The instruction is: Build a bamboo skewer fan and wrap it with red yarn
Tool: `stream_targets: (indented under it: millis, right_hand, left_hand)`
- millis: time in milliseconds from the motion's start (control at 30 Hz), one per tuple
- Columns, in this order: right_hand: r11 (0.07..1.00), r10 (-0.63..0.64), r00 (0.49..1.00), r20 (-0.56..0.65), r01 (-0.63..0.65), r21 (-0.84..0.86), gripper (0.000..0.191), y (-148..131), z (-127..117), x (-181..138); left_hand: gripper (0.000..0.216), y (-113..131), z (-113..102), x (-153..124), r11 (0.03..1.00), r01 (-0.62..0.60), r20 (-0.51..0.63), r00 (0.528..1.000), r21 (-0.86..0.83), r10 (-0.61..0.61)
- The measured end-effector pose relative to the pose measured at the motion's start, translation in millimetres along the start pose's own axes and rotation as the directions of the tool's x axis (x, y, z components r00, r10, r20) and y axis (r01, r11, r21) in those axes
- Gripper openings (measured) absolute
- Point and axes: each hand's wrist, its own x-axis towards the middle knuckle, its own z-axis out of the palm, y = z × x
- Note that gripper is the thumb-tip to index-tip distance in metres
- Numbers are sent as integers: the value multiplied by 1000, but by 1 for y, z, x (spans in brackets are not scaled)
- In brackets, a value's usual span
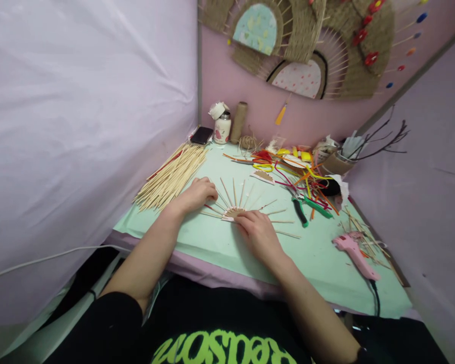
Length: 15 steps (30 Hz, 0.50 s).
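On the pale green tabletop lies a fan-shaped piece: a small cardboard half-disc with thin wooden sticks spreading from its curved edge. My left hand is closed at the left side of the fan, its fingertips on one of the sticks; the exact grip is partly hidden by the fingers. With fingers bent together, my right hand holds the right part of the half-disc and covers some of it. Left of my left hand is a large pile of loose wooden sticks.
Green-handled pliers, yellow-handled scissors and tangled coloured pipe cleaners lie behind and right. A pink glue gun with a cord rests at the right. A white bottle, phone and twine roll are at the back.
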Motion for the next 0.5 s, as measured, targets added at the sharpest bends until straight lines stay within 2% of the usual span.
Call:
stream_targets:
  millis: [500]
  right_hand:
    - [999,30,1000,1,-30,-15,30,2,15,8]
  left_hand:
    - [17,-2,3,-1,999,-34,-21,999,-2,34]
